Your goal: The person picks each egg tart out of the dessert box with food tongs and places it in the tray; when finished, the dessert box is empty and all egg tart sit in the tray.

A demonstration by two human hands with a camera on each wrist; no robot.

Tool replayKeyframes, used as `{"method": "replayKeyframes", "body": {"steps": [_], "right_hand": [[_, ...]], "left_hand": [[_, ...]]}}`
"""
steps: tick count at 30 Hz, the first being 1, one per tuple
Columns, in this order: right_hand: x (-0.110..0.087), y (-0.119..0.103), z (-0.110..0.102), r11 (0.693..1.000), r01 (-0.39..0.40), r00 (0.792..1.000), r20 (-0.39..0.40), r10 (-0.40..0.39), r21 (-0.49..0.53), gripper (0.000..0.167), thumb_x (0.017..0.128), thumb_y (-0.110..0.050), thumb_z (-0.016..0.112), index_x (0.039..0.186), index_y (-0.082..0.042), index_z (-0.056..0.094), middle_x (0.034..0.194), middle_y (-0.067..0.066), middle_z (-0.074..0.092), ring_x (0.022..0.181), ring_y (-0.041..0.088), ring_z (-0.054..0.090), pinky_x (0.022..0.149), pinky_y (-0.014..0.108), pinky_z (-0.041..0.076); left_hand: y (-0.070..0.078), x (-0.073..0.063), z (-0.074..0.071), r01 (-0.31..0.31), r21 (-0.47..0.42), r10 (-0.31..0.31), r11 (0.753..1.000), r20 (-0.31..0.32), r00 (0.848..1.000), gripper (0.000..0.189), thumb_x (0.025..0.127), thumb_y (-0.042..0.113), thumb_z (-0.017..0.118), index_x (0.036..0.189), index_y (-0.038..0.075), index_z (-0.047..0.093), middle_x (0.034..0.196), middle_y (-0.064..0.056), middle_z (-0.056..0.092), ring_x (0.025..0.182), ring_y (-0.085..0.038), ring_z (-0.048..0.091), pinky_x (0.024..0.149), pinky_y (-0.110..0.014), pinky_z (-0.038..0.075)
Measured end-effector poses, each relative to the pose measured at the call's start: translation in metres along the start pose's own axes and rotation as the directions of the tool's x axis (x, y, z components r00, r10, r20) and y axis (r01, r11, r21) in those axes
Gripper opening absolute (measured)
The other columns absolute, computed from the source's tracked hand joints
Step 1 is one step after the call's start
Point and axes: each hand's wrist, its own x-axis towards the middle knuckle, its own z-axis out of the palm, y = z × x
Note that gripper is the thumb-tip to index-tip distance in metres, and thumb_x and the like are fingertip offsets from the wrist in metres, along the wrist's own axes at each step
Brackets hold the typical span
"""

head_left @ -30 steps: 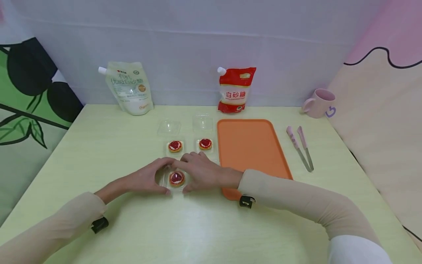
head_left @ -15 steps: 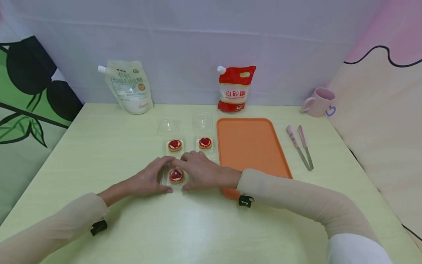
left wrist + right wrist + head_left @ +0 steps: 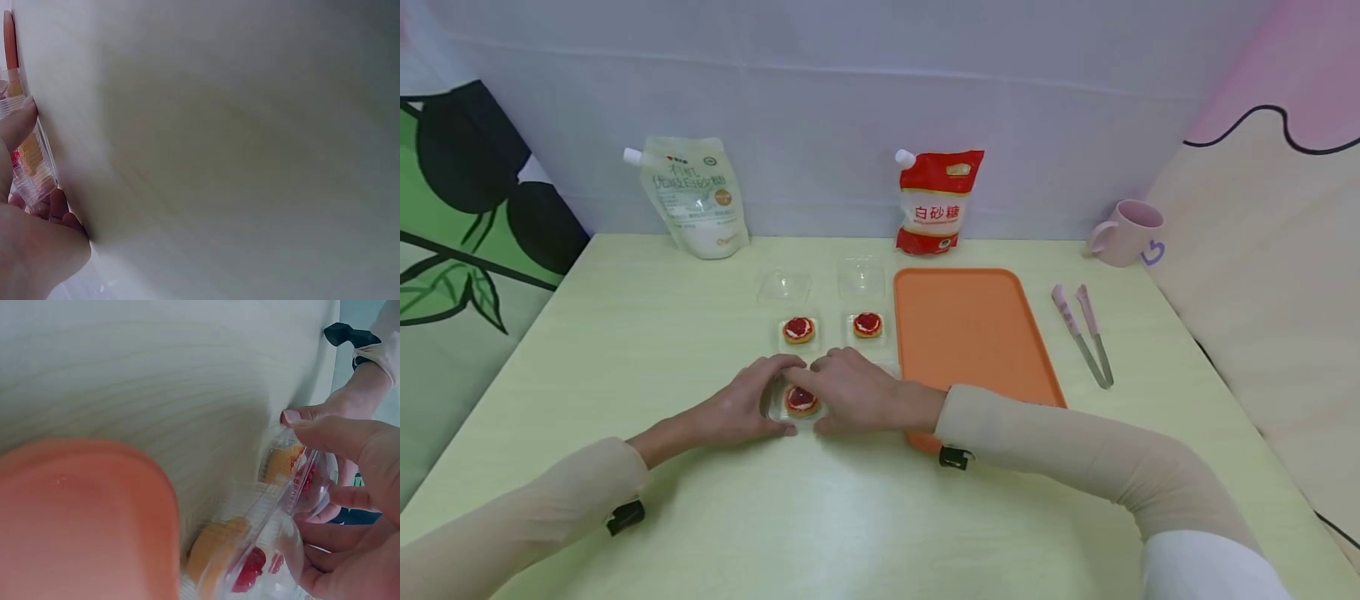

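Between my two hands on the table stands a clear plastic box [image 3: 802,417] with a small round tart [image 3: 801,400] inside, red on top. My left hand [image 3: 741,407] curls round its left side, thumb at the near edge, as the left wrist view also shows. My right hand [image 3: 859,396] holds the same box from the right, its thumb at the near side and fingers over the lid. In the right wrist view a second lidded box holds another tart [image 3: 215,553], close under the right hand; that hand hides it in the head view.
Behind the hands, two clear boxes with raised lids hold tarts [image 3: 798,330]. An orange tray [image 3: 973,333] lies to the right, partly under the right forearm. Farther right are tongs [image 3: 1086,342] and a pink mug [image 3: 1127,233]. Two sugar pouches [image 3: 936,204] stand at the back.
The box between my hands has shifted slightly away from me since a second ago. The right hand's index finger now reaches a little further left over the lid.
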Motion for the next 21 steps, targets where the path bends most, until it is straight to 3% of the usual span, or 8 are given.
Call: {"method": "replayKeyframes", "body": {"steps": [9,21], "right_hand": [[0.0,0.006,-0.002,0.995,0.034,0.999,-0.01,-0.034,0.093,0.049,0.08,-0.023,0.08,0.122,-0.015,0.057,0.083,-0.005,0.067,0.069,0.01,0.053,0.068,0.023,0.04],[0.0,0.011,-0.004,0.985,0.077,0.997,-0.031,-0.073,0.156,0.049,0.078,-0.022,0.083,0.122,-0.015,0.06,0.091,-0.005,0.07,0.074,0.008,0.057,0.074,0.023,0.044]], "left_hand": [[0.001,0.001,0.001,-0.001,0.018,0.001,1.0,-0.01,1.0,0.076,0.072,0.021,0.09,0.135,0.016,0.048,0.129,0.001,0.056,0.118,-0.024,0.049,0.1,-0.049,0.037],[0.002,0.0,0.001,0.02,0.047,-0.019,0.999,-0.013,1.0,0.079,0.072,0.021,0.09,0.137,0.017,0.046,0.12,0.0,0.055,0.107,-0.019,0.048,0.092,-0.042,0.04]]}}
